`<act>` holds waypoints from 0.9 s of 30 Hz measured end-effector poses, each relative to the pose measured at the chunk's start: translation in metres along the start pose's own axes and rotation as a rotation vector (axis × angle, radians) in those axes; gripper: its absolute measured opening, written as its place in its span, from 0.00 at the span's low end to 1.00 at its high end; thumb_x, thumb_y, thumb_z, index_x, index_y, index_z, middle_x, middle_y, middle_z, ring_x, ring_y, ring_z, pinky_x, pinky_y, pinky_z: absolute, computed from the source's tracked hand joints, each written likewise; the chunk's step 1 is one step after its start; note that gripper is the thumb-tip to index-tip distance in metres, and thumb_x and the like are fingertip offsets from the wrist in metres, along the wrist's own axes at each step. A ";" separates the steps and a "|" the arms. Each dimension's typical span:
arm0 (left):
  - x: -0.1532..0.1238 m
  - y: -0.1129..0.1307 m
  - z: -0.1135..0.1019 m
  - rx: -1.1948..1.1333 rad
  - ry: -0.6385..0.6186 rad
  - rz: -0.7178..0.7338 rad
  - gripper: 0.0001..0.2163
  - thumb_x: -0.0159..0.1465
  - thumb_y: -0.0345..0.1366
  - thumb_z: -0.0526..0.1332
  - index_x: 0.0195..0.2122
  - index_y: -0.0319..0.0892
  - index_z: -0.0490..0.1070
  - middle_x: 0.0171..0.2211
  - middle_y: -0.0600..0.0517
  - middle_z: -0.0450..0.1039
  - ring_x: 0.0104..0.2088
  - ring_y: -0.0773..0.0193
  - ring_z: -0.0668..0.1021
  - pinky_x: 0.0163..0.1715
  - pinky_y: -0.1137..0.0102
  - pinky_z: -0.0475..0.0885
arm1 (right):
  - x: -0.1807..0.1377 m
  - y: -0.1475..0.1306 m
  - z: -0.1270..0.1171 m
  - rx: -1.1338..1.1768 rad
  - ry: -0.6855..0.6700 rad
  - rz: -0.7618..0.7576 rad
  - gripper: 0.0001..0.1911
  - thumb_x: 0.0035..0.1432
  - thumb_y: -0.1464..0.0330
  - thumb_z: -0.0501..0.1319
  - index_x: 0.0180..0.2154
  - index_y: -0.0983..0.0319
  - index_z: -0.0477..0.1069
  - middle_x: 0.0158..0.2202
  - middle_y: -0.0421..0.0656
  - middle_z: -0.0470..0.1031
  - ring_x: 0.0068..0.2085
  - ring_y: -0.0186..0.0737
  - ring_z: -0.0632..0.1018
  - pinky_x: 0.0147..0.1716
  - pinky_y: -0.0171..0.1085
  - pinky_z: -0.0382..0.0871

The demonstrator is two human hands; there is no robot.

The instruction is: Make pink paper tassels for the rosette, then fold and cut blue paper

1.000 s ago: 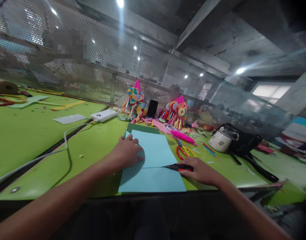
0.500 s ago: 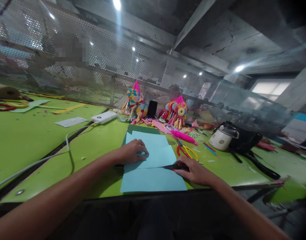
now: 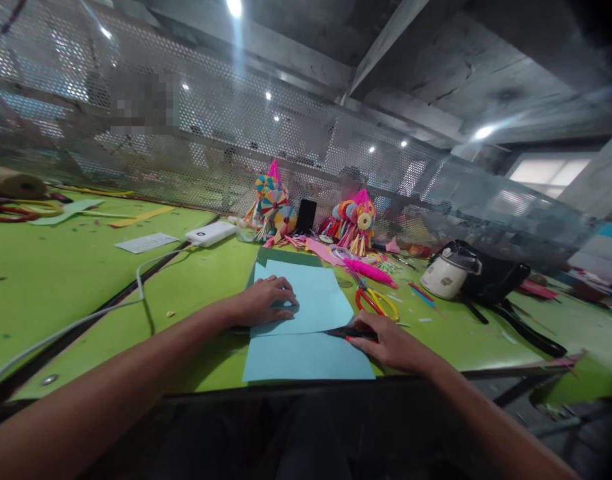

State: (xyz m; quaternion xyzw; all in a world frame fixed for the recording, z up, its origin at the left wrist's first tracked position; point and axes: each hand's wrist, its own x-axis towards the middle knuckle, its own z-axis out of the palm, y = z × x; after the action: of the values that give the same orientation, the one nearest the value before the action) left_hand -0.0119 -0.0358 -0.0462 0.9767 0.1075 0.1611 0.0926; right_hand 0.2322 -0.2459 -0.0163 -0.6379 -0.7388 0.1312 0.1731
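A light blue paper sheet (image 3: 311,297) lies on the green table (image 3: 86,280) near its front edge, with a cut line running across it from the right. My left hand (image 3: 266,300) presses flat on the sheet's left part, fingers stretched out. My right hand (image 3: 391,343) is closed around red-handled scissors (image 3: 349,332), whose dark blades lie in the cut at the sheet's right side. A dark green sheet (image 3: 286,256) sticks out from under the blue one at the back.
Red-and-yellow scissors (image 3: 376,301) and a pink roll (image 3: 371,272) lie right of the sheet. Colourful paper ornaments (image 3: 273,203) and a black phone (image 3: 306,216) stand before the mesh screen. A white power bank (image 3: 211,233) with cable lies left; a white pot (image 3: 449,275) and black bag sit right.
My left hand slid a little to the right on the sheet and its fingers spread flatter. The scissors and my right hand stayed at the cut; the view shifted slightly.
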 end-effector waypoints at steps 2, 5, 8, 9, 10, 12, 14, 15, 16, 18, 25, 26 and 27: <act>0.000 0.000 0.000 -0.001 -0.003 -0.005 0.13 0.62 0.47 0.58 0.45 0.51 0.73 0.45 0.48 0.68 0.45 0.56 0.71 0.46 0.60 0.65 | -0.001 -0.001 0.001 0.000 0.006 -0.003 0.10 0.59 0.61 0.58 0.40 0.61 0.67 0.36 0.42 0.72 0.37 0.38 0.72 0.36 0.36 0.64; 0.000 0.001 0.000 -0.009 0.002 -0.003 0.13 0.62 0.47 0.58 0.45 0.51 0.73 0.46 0.48 0.68 0.45 0.56 0.71 0.47 0.61 0.65 | -0.005 -0.001 -0.001 0.009 0.013 0.016 0.11 0.59 0.61 0.58 0.39 0.61 0.67 0.36 0.42 0.73 0.36 0.38 0.72 0.36 0.36 0.64; 0.001 0.002 -0.001 -0.013 -0.006 -0.008 0.13 0.62 0.47 0.58 0.45 0.51 0.73 0.46 0.48 0.68 0.45 0.57 0.71 0.47 0.61 0.65 | -0.008 -0.001 -0.002 0.020 0.006 0.043 0.12 0.59 0.59 0.57 0.39 0.60 0.67 0.36 0.42 0.73 0.35 0.38 0.72 0.35 0.36 0.64; 0.001 0.003 -0.002 -0.012 -0.013 -0.012 0.13 0.62 0.47 0.59 0.45 0.51 0.73 0.46 0.48 0.68 0.45 0.57 0.71 0.47 0.61 0.65 | -0.007 -0.002 -0.002 0.021 0.005 0.049 0.12 0.59 0.59 0.57 0.39 0.60 0.68 0.35 0.42 0.73 0.35 0.38 0.72 0.35 0.36 0.64; 0.001 0.004 -0.002 -0.009 -0.017 -0.018 0.13 0.62 0.47 0.59 0.45 0.51 0.73 0.46 0.48 0.68 0.45 0.56 0.71 0.47 0.61 0.65 | -0.006 -0.003 -0.001 0.020 0.004 0.052 0.13 0.59 0.58 0.57 0.40 0.60 0.68 0.36 0.42 0.73 0.35 0.38 0.72 0.35 0.36 0.64; 0.001 0.005 -0.003 -0.005 -0.023 -0.026 0.13 0.61 0.47 0.59 0.45 0.51 0.74 0.46 0.48 0.68 0.45 0.56 0.71 0.47 0.61 0.65 | -0.002 -0.004 0.000 0.013 0.003 0.044 0.13 0.59 0.58 0.58 0.40 0.60 0.68 0.36 0.42 0.73 0.36 0.39 0.72 0.35 0.37 0.64; 0.001 0.006 -0.004 -0.001 -0.023 -0.032 0.13 0.62 0.47 0.58 0.45 0.50 0.74 0.46 0.48 0.68 0.45 0.56 0.71 0.47 0.61 0.65 | 0.002 -0.006 0.002 0.007 -0.007 0.029 0.12 0.59 0.59 0.58 0.39 0.60 0.68 0.36 0.42 0.73 0.36 0.39 0.72 0.35 0.37 0.63; 0.001 0.006 -0.004 0.001 -0.022 -0.032 0.13 0.62 0.47 0.58 0.45 0.50 0.73 0.46 0.48 0.68 0.45 0.56 0.71 0.47 0.61 0.65 | 0.003 -0.006 0.002 0.008 -0.012 0.024 0.11 0.59 0.59 0.58 0.39 0.60 0.68 0.36 0.42 0.73 0.36 0.39 0.72 0.35 0.36 0.63; 0.001 0.006 -0.004 0.000 -0.020 -0.032 0.13 0.62 0.47 0.58 0.45 0.50 0.74 0.46 0.48 0.69 0.45 0.56 0.71 0.47 0.61 0.65 | 0.003 -0.007 0.002 0.009 -0.015 0.022 0.11 0.59 0.60 0.58 0.39 0.60 0.68 0.36 0.42 0.73 0.36 0.38 0.72 0.35 0.36 0.63; 0.001 0.006 -0.003 -0.004 -0.015 -0.030 0.13 0.61 0.47 0.59 0.45 0.50 0.74 0.45 0.48 0.69 0.45 0.57 0.71 0.47 0.62 0.65 | 0.001 -0.007 0.002 0.010 -0.013 0.028 0.11 0.60 0.59 0.57 0.39 0.60 0.67 0.35 0.42 0.72 0.35 0.38 0.72 0.34 0.36 0.63; 0.001 0.008 -0.005 -0.009 -0.023 -0.037 0.13 0.62 0.46 0.59 0.45 0.50 0.74 0.46 0.47 0.68 0.45 0.57 0.71 0.47 0.62 0.65 | 0.005 -0.013 0.002 0.008 -0.044 0.025 0.11 0.59 0.60 0.58 0.38 0.60 0.67 0.34 0.41 0.72 0.34 0.37 0.71 0.32 0.35 0.62; 0.001 0.009 -0.005 -0.011 -0.024 -0.039 0.13 0.62 0.46 0.59 0.45 0.49 0.74 0.46 0.47 0.68 0.45 0.56 0.71 0.47 0.62 0.65 | 0.007 -0.014 0.002 0.013 -0.046 0.024 0.10 0.59 0.60 0.58 0.38 0.60 0.67 0.34 0.41 0.72 0.33 0.37 0.71 0.32 0.35 0.62; 0.001 0.009 -0.005 -0.013 -0.024 -0.041 0.13 0.61 0.46 0.59 0.45 0.49 0.74 0.46 0.47 0.68 0.46 0.56 0.71 0.47 0.61 0.65 | 0.007 -0.015 0.002 0.016 -0.047 0.028 0.10 0.59 0.60 0.58 0.38 0.60 0.67 0.34 0.41 0.72 0.33 0.37 0.71 0.31 0.35 0.62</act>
State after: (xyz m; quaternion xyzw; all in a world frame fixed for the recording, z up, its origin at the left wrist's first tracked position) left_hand -0.0113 -0.0433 -0.0390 0.9755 0.1251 0.1482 0.1034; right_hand 0.2169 -0.2410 -0.0116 -0.6437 -0.7326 0.1543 0.1589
